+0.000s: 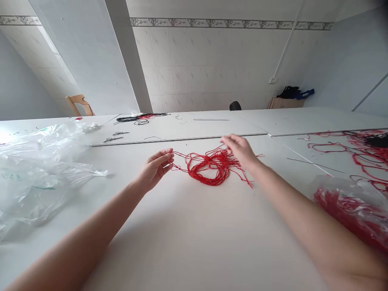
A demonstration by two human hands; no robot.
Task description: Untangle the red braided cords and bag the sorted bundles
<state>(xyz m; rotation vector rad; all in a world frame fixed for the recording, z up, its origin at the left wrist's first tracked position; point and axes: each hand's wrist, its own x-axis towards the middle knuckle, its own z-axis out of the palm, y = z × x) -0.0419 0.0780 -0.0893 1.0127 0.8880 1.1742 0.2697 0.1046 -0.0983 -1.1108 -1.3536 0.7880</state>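
Head view: my left hand (154, 169) is nearly closed, its thumb and fingertips (171, 161) pinching a few strands that run out from a loose bundle of thin red cord (209, 167). My right hand (239, 151) is open, fingers spread and reaching over the far side of the bundle; I cannot tell whether it touches the strands or hangs just above them. The bundle lies on the white surface (188, 226) between my hands, looped and tangled, with loose ends straying to the right. I judge it light and limp, likely to snag on itself, so single strand ends look like the surest place to take hold; pulling from the tangled middle would probably drag the whole mass. To my left, well apart, lies a crumpled clear plastic bag (39, 173). To my right, a second clear bag packed with red cord (348, 214) sits near a spread of loose red cord (357, 153). Neither is in my hands' way. Farther off lie a coil of black cord (139, 118) and small metal pieces (117, 136).
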